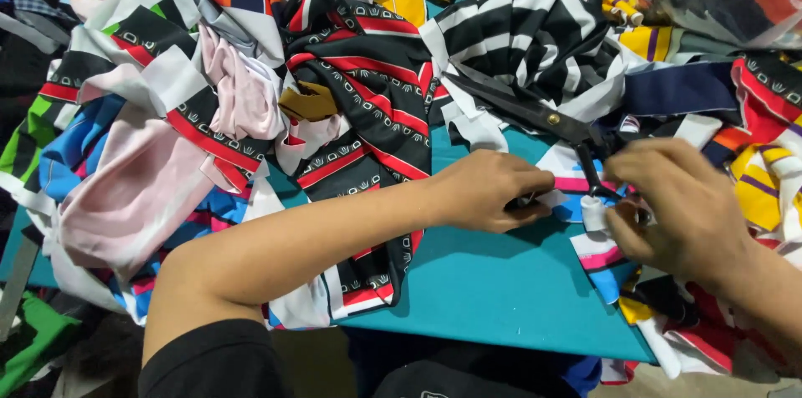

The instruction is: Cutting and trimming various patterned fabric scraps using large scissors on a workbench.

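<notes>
The scissors [535,110] are large and dark, with long blades and a brass-coloured pivot screw; the blades point up and to the left across a black-and-white striped cloth [535,26], and the black handles come down toward my hands. Under the handles lies a small strip of fabric [595,212], white with pink and blue bands, partly rolled at one end.

My right hand [681,206] is at the handles, fingers curled in around the lower loop, and its fingertips touch the white rolled end of the strip; I cannot tell whether the fingers are actually through the loop. My left hand [489,191] lies just to the left of the handles, fingers bent and closed down on the near end of the strip, pressing it to the teal table [501,281]. The strip sits between the two hands, close to the table's right edge.

A black cloth with red bands [368,89] hangs over my left forearm and down to the table's near edge. Pink fabric [134,189] is heaped at the far left, and yellow pieces [764,189] lie past the right hand.
</notes>
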